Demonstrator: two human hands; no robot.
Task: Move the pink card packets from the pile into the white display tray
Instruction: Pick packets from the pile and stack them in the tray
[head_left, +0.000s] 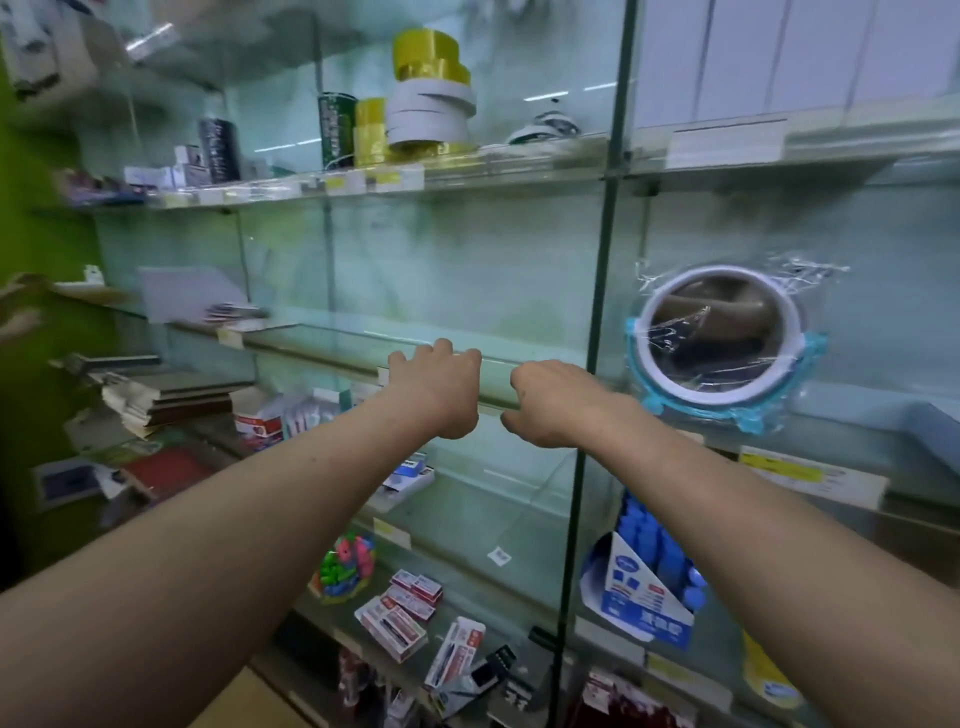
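**Both hands at a glass shelf, no packets or tray in sight**

The main risk is the glass. The left hand (435, 389) and right hand (553, 402) reach side by side to the front edge of the middle glass shelf (322, 343), the left with its fingers curled over that edge, the right just beside it. A hard pull or push there could jar the pane, and the tape rolls (431, 109) stacked on the shelf above look ready to topple if the frame shakes. The wrapped mirror (719, 338) stands on the right, close behind the right wrist, and a sideways sweep of that arm could knock it. Boxes (400, 613) lie loose on a lower shelf under the forearms and could be swept off as the arms drop.

Grip: the left hand is curled narrow, its fingers hooked over the shelf edge and holding nothing else. The right hand is loosely curled with knuckles up; whether it touches the glass I cannot tell, and no object shows in it.

The pink card packets and the white tray cannot be seen here, so the task looks unstarted or interrupted.
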